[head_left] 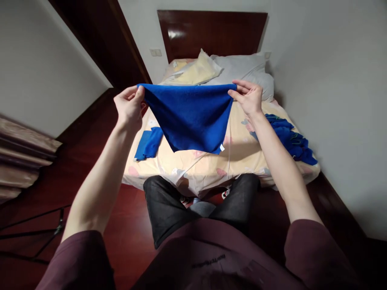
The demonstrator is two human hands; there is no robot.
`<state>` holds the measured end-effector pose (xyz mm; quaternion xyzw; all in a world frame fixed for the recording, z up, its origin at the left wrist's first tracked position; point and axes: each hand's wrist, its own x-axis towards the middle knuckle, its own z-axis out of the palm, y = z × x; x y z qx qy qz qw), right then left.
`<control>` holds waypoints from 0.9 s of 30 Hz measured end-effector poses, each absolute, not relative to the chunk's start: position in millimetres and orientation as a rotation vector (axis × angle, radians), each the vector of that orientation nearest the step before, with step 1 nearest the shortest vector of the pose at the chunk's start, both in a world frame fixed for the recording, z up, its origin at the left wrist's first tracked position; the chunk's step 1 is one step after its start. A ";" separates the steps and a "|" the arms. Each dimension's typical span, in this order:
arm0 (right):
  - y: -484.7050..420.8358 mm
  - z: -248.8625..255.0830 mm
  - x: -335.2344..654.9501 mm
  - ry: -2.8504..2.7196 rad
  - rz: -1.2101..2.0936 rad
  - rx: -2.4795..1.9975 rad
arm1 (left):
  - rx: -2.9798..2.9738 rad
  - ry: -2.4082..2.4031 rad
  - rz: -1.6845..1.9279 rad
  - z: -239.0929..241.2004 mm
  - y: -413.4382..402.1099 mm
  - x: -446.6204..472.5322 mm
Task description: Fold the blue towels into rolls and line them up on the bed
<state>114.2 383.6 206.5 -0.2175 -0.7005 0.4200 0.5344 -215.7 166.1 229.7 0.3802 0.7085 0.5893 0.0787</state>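
Note:
A blue cloth [189, 114] hangs stretched between my two hands above the bed, its top edge taut and its lower part hanging down. A small white tag shows near its lower right corner. My left hand [130, 104] is closed on the upper left corner, thumb against fingers. With thumb and fingers, my right hand [248, 96] pinches the upper right corner. Below and left of the cloth, folded blue cloths [148, 143] lie on the bed's near left part. A crumpled pile of blue cloths [288, 139] lies on the right side, partly behind my right forearm.
The bed [208, 163] has a floral sheet, with a grey pillow [242, 66] and a pale yellow pillow [201, 68] by the dark wooden headboard [211, 34]. A curtain [26, 157] hangs at left. Black stand legs [33, 233] rest on the floor, lower left.

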 end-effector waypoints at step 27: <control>250.8 146.5 236.4 -1.322 1.348 -0.933 | 1.244 1.682 1.535 166.0 83.4 -200.1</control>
